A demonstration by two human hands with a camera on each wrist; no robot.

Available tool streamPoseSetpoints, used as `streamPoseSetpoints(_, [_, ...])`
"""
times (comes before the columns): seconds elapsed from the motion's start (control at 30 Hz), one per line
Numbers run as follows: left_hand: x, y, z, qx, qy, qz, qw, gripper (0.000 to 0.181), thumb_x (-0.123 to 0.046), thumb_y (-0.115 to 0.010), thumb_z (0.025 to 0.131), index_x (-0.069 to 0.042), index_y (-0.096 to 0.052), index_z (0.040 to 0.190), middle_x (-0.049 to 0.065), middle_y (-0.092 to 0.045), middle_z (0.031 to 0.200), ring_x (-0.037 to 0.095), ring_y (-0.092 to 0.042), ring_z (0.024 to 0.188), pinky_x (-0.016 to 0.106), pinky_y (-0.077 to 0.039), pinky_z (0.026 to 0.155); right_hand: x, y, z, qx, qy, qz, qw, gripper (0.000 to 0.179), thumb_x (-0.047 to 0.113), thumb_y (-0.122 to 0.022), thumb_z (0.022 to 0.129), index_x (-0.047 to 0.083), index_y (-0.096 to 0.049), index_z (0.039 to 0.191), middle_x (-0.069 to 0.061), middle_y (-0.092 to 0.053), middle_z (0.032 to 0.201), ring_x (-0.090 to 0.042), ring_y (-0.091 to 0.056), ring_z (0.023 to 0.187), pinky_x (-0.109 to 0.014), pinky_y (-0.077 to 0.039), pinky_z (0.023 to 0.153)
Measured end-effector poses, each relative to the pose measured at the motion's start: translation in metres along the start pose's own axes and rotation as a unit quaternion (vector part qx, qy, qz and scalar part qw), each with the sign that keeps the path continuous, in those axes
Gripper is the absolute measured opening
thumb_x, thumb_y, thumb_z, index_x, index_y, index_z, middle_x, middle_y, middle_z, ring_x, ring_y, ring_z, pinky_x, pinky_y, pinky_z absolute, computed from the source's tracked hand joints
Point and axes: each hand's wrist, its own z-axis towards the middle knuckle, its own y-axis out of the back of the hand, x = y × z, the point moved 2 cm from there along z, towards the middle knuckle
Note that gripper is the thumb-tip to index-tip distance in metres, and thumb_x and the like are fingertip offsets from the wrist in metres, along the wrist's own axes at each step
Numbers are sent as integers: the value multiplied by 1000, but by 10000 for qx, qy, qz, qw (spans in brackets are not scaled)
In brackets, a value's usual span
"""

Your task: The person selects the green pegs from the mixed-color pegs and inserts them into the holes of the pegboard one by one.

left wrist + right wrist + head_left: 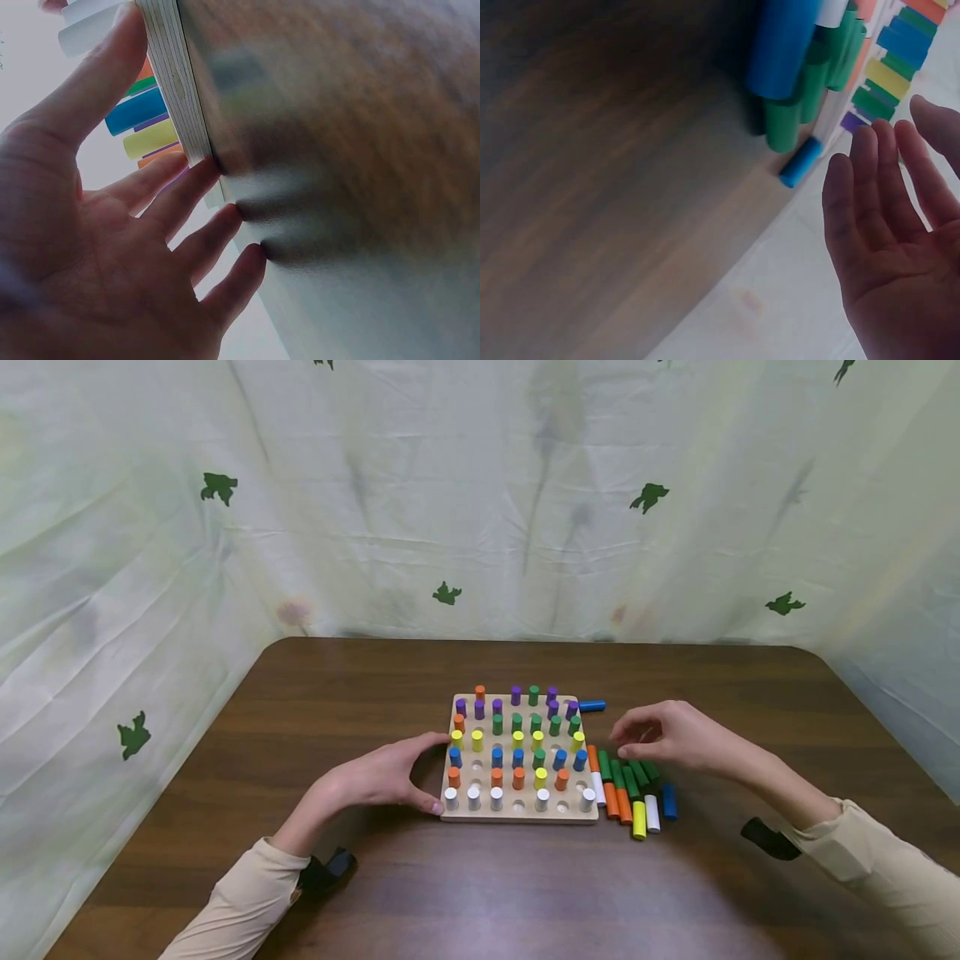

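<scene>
A pale wooden pegboard [495, 817] carries rows of coloured pegs, mostly grouped by colour, with white ones along the front and several bare holes. My left hand [386, 772] touches its left side, thumb at the front corner and index finger farther back. In the left wrist view, the other fingertips rest on the table beside the board edge [180, 90]. Right of the board, my right hand [671, 737] hovers behind loose green pegs [632, 781]. Its fingers are gently bent and hold nothing, as the right wrist view shows.
Loose orange pegs [624, 807], a yellow peg [639, 821], a white peg [652, 814] and a blue peg [670, 802] lie at the board's right. Another blue peg [592, 705] lies by the far right corner. Behind the brown table [360, 693] hangs a pale curtain [480, 510].
</scene>
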Motion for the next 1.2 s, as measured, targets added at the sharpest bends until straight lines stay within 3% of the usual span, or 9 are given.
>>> streamPoseSetpoints(0.5, [-1, 1, 1, 28, -57, -22, 10000, 98, -41, -87, 73, -10, -35, 150, 15, -38, 151, 35, -36, 137, 56, -30, 110, -22, 1, -14, -66, -223, -242, 9994, 24, 22, -76, 88, 11, -70, 109, 5, -67, 96, -14, -59, 83, -29, -54, 73])
streamPoseSetpoints(1.2, [1, 0, 2, 43, 24, -57, 10000, 99, -41, -87, 72, -12, -35, 151, 13, -38, 152, 31, -36, 137, 53, -30, 111, -36, -3, -16, 155, -614, -236, 9977, 21, 19, -73, 89, 9, -69, 108, 4, -64, 89, -16, -58, 81, -32, -52, 71])
